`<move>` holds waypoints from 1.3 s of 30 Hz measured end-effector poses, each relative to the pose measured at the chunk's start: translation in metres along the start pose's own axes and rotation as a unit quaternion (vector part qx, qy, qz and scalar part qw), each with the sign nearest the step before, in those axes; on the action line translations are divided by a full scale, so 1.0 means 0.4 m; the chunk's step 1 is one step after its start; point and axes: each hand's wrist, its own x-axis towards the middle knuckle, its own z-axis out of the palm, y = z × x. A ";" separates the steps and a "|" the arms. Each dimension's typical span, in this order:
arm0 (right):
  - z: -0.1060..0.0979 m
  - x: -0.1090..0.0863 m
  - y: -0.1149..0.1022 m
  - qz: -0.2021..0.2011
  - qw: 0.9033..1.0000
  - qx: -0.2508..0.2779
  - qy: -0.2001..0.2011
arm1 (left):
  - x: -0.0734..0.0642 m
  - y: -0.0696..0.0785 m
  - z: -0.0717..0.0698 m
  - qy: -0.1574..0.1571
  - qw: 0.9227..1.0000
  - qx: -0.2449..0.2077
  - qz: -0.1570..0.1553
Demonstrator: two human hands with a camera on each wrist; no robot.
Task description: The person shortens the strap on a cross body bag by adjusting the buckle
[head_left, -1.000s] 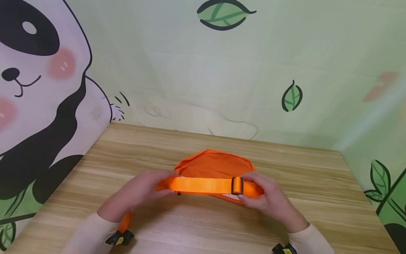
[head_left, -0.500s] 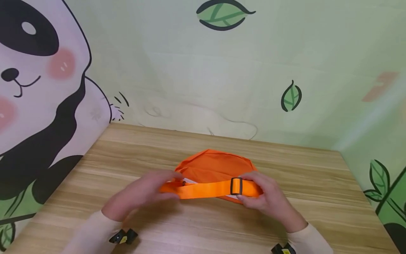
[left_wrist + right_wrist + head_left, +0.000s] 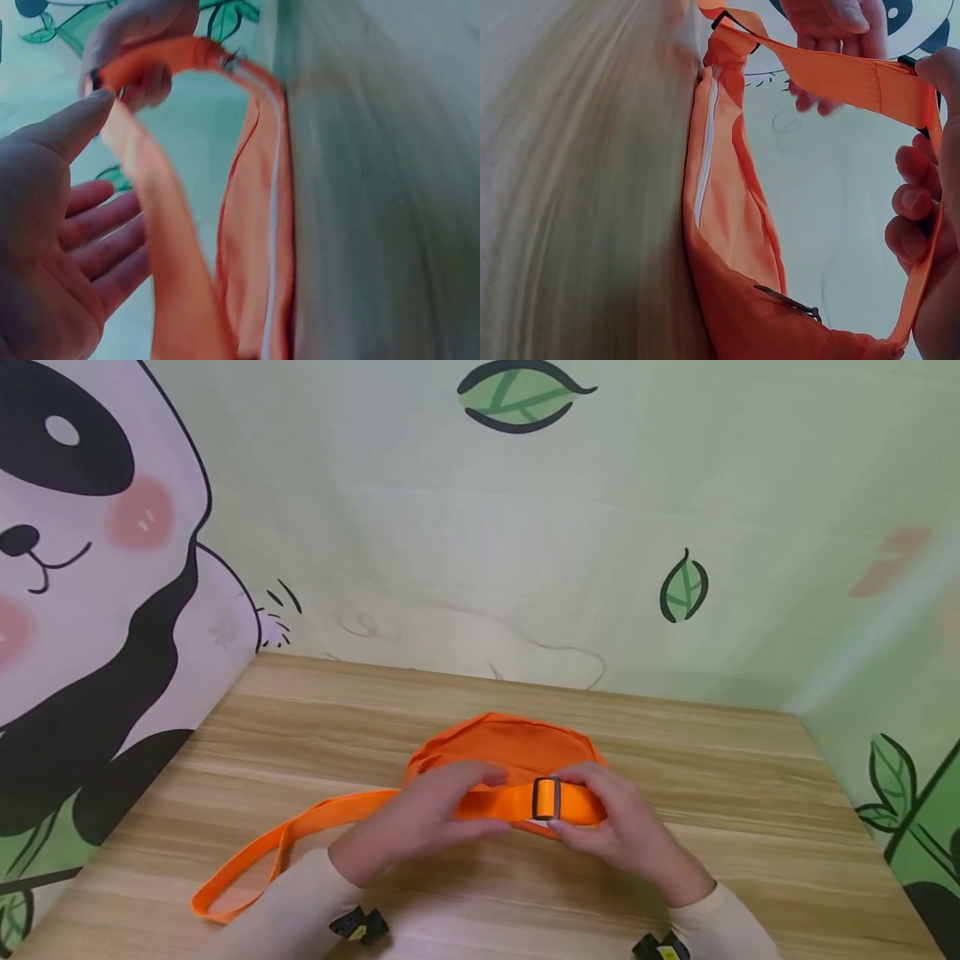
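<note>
An orange waist bag (image 3: 502, 739) rests on the table, its strap (image 3: 498, 803) raised along the near side. My right hand (image 3: 630, 818) grips the strap just beside a black slide buckle (image 3: 536, 800); in the right wrist view the thumb (image 3: 941, 75) is at the buckle and the fingers curl at the strap. My left hand (image 3: 427, 814) is beside the strap, thumb and fingers spread apart. Its fingers (image 3: 105, 232) look loose in the left wrist view, with the strap passing in front of them. A white zip (image 3: 274, 195) runs along the bag.
The strap's loose loop (image 3: 240, 868) trails left across the wooden table (image 3: 712, 777), partly behind the left sleeve (image 3: 300, 902). A printed panda wall (image 3: 165, 610) borders the table on the left, and a leaf-patterned wall (image 3: 420, 560) stands behind.
My left hand has moved right along the strap towards the buckle, and its fingers have spread. The strap's loop now shows on the left. My right hand keeps its grip, nearly still.
</note>
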 end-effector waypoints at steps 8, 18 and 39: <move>0.009 0.004 -0.005 -0.002 1.000 0.009 -0.011 | 0.032 0.041 0.041 0.035 0.999 -0.010 0.025; -0.013 -0.017 0.005 -0.016 1.000 -0.008 0.006 | 0.027 0.034 0.037 0.061 0.997 -0.004 0.035; 0.001 -0.007 0.013 -0.058 0.998 0.013 0.015 | 0.033 0.035 0.036 0.061 0.995 -0.034 0.071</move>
